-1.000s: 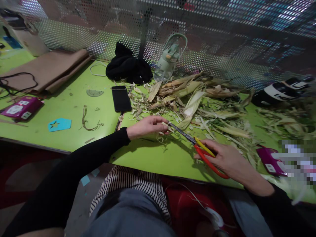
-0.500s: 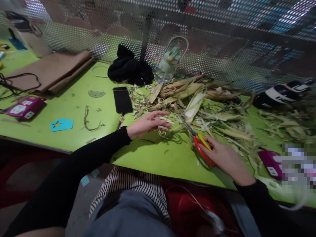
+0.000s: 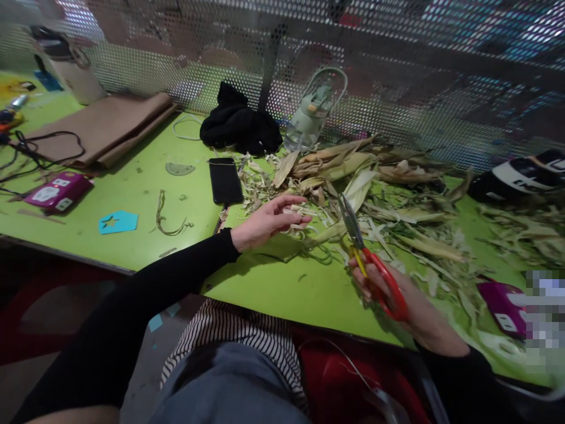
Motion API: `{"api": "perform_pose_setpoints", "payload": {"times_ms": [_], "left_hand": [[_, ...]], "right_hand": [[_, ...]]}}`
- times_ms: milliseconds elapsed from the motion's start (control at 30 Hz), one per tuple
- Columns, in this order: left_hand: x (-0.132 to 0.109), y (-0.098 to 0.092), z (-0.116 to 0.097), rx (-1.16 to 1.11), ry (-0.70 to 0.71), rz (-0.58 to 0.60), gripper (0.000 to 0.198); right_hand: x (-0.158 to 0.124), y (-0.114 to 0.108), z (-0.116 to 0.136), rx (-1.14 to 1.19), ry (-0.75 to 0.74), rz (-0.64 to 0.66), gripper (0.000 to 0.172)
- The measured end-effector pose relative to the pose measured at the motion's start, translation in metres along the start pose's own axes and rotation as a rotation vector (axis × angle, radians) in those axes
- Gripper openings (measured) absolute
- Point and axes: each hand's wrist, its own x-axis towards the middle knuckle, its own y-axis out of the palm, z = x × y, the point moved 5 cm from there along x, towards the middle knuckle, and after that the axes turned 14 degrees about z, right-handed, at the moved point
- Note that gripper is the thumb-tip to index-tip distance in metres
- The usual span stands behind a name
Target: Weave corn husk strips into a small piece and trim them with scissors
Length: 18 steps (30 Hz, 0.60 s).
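Notably, little lettering can be read from where I stand: the black bottle [image 3: 516,176] lying far right carries bold dark characters on its white band, part-visible and not legible to me; the purple packet [image 3: 59,191] at left and its look-alike [image 3: 504,306] at right show white patches, any print too small. Blue tag [image 3: 118,222]: a star-shaped cut-out, lying flat. Left hand [image 3: 260,224]: fingers half curled and slightly spread, pale husk strips [image 3: 296,209] caught loosely among them, curled ends trailing below. Right hand [image 3: 409,290]: fingers wrapped through the red and yellow handles of the scissors [image 3: 356,234], blades directed up and away from the body; whether they meet fully, cannot tell. The blades stand apart from the left hand and its strips. Corn husks [image 3: 335,159] are heaped just beyond both hands, with shavings spreading left to the phone [image 3: 225,181]. Limits noted: perforated metal screen [image 3: 185,59] along the rear; front edge of the green table [image 3: 265,288] running below both hands. Plain green surface shows between hands and that edge, more of it leftward around the tag; on the right, husk litter crowds the forearm.
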Motion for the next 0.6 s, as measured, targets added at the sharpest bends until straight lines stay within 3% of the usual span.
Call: {"api": "perform_pose_setpoints", "payload": {"times_ms": [67,233,433,600], "left_hand": [[0.001,0.001,-0.001,-0.046,0.033,-0.007,0.029],[0.002,0.002,-0.001,-0.075,0.016,-0.035,0.018],[0.002,0.002,-0.001,-0.072,0.046,-0.029,0.014],[0.0,0.002,-0.001,-0.06,0.071,-0.042,0.031]], "right_hand": [[-0.005,0.016,0.0,0.118,-0.044,0.093,0.06],[-0.01,0.042,0.0,0.099,0.003,0.214,0.063],[-0.015,0.053,0.003,0.203,-0.001,0.183,0.054],[-0.017,0.056,0.001,0.24,0.019,0.155,0.054]]}}
